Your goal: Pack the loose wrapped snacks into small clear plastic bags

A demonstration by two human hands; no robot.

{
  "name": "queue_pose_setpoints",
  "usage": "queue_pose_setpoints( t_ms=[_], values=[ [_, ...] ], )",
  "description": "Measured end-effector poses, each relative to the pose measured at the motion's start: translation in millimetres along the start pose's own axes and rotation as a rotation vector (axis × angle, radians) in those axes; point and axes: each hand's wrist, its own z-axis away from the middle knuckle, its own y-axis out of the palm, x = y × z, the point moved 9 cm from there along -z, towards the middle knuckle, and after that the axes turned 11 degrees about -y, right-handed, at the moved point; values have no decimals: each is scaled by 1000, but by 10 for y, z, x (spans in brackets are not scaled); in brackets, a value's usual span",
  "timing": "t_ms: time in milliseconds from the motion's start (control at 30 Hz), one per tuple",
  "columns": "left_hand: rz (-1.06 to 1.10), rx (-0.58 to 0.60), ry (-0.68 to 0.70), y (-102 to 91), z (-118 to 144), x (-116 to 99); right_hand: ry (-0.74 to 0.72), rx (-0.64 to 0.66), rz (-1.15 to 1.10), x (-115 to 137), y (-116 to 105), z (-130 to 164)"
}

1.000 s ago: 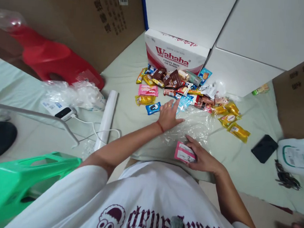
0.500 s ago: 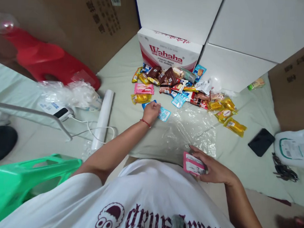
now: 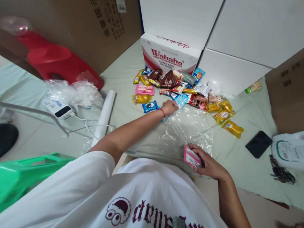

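My left hand (image 3: pixel 169 107) reaches over the middle of the cloth with its fingers closed at the near edge of a light-blue snack packet (image 3: pixel 181 100). Beneath its wrist lies a blue snack packet (image 3: pixel 149 106), partly covered by the arm. Close to my body, my right hand (image 3: pixel 208 164) is wrapped round a pink-and-white snack packet (image 3: pixel 192 158). A crinkled clear plastic bag (image 3: pixel 187 131) lies flat between the two hands. Beyond it spreads a pile of wrapped snacks (image 3: pixel 170 79), with a pink packet (image 3: pixel 144 90) and yellow packets (image 3: pixel 232 128) at its sides.
A Wahaha box (image 3: pixel 169 55) and white boxes (image 3: pixel 234 71) stand behind the snacks. To the left are a red jug (image 3: pixel 58 61), a white roll (image 3: pixel 106 114) and a green stool (image 3: pixel 26 174). A phone (image 3: pixel 259 144), keys (image 3: pixel 281 171) and a white jug (image 3: pixel 296 150) lie at right.
My left hand has moved right, off the blue packet, to the light-blue packet near the pile. The blue packet stays on the cloth. My right hand still holds the pink packet, now tilted more.
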Motion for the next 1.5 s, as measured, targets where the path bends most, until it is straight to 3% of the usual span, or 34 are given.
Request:
queue_pose_setpoints(
  t_ms=[133,267,367,433,533,600,667,767,900,1033,1167,1233,1333,1500],
  values=[
    [24,119,11,-104,16,-57,-21,1,-12,6,-18,3],
    [-31,140,25,-260,-76,-130,-20,21,-5,-2,-21,-21],
    [-69,57,-6,-462,-160,-105,-10,18,-10,18,19,-21],
    [-77,-72,-39,-652,-123,-90,-16,-11,-39,84,26,-4],
    [-77,-275,33,-855,232,-201,-48,-159,-103,282,-152,19],
    [-128,-290,203,-773,642,-358,-46,-299,-74,425,-414,0],
    [-282,-211,364,-504,1079,-433,-15,-394,86,544,-699,-98],
    [-530,-79,541,-35,1577,-303,-5,-353,435,632,-909,-460],
    [-655,-43,458,184,1656,110,18,-135,709,328,-719,-972],
    [-639,-47,387,115,1583,319,112,-36,827,-113,-561,-1073],
    [-621,-53,352,44,1575,413,90,4,791,-188,-664,-1166],
    [-615,-56,361,38,1585,431,61,-55,751,-59,-806,-1401],
    [-604,-61,385,30,1598,437,14,-91,750,213,-899,-2059],
    [-612,-74,411,14,1604,440,-94,49,1001,540,-559,-3546]
  ],
)
